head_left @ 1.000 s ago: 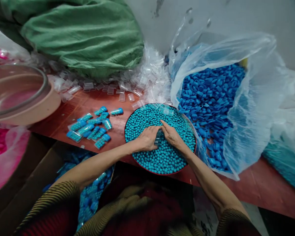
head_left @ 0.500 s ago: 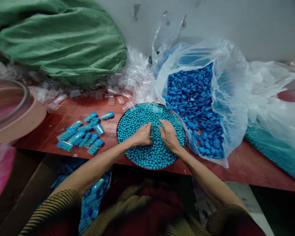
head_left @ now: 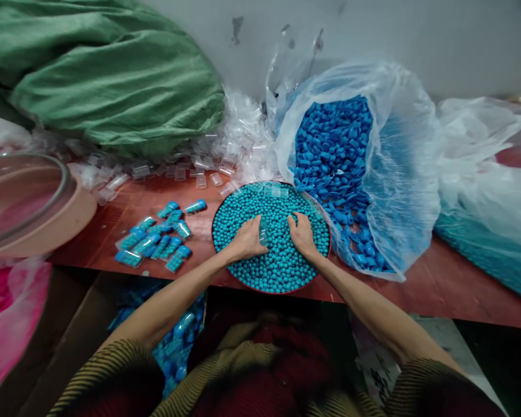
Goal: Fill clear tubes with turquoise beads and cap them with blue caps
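My left hand (head_left: 246, 238) is closed around a small clear plastic bottle (head_left: 263, 233), held low over a round red-rimmed tray (head_left: 214, 246) of turquoise beads (head_left: 269, 269). My right hand (head_left: 301, 234) is at the beads on the other side of the tray, its fingers curved and apart, with nothing visible in them. Left of the tray lie several filled bottles with blue caps (head_left: 145, 244). Beyond it, loose clear empty bottles (head_left: 247, 133) are heaped, and a couple rest on the far edge of the beads.
A clear bag (head_left: 417, 145) of blue caps (head_left: 334, 145) lies open at the right, beside another bag of turquoise beads (head_left: 481, 255). A green cloth sack (head_left: 117, 87) stands at the back left, near pink basins (head_left: 76, 214). Filled bottles (head_left: 178, 347) lie below the table edge.
My right hand has moved slightly away from the left, to the right. The left still holds the bottle over the beads. The view has shifted a little.
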`<move>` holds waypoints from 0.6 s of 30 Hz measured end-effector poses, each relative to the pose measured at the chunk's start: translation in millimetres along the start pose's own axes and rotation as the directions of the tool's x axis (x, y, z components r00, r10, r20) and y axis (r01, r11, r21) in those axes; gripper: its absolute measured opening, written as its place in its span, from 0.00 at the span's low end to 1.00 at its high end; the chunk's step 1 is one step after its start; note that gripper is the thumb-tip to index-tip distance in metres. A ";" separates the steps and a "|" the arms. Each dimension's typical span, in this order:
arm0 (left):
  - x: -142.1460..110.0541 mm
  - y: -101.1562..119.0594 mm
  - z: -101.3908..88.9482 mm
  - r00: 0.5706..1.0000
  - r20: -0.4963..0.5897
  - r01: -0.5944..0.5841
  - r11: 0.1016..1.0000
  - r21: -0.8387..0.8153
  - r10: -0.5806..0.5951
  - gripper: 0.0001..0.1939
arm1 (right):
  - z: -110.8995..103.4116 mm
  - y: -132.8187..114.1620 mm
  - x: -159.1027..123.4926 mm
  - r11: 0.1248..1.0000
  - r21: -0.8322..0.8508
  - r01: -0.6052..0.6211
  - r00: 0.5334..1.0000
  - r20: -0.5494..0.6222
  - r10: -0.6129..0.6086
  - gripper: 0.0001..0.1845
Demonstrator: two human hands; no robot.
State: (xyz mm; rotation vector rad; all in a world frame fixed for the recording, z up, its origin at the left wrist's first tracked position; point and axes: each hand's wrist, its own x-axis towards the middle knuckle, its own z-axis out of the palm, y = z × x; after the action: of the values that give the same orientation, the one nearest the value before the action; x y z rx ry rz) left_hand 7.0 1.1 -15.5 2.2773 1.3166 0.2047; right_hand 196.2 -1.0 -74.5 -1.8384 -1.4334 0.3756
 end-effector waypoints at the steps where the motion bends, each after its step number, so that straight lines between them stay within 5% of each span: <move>1: 1.3 -2.1 -1.4 0.999 0.035 0.003 1.000 0.005 -0.004 0.49 | 0.5 0.4 3.7 0.999 0.047 -0.022 1.000 0.003 0.022 0.24; 6: 11.6 -4.9 -1.8 0.993 0.120 -0.009 0.999 0.040 0.005 0.50 | 4.1 1.3 16.4 0.983 0.161 -0.094 0.996 0.019 0.092 0.26; 13: 16.5 4.7 18.5 0.994 -0.095 0.059 0.998 -0.036 -0.062 0.41 | 11.5 -3.8 23.9 0.852 0.458 -0.255 0.964 0.051 0.262 0.24; 18: 28.2 6.5 29.8 0.977 -0.111 0.152 0.955 -0.256 -0.185 0.43 | 18.2 0.6 34.9 0.733 0.584 -0.349 0.928 0.104 0.359 0.23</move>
State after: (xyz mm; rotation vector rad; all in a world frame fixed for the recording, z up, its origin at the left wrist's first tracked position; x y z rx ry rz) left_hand 37.6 12.0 -41.4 1.9615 1.4569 0.4425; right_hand 196.4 38.1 -79.6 -1.5575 -0.7955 0.8949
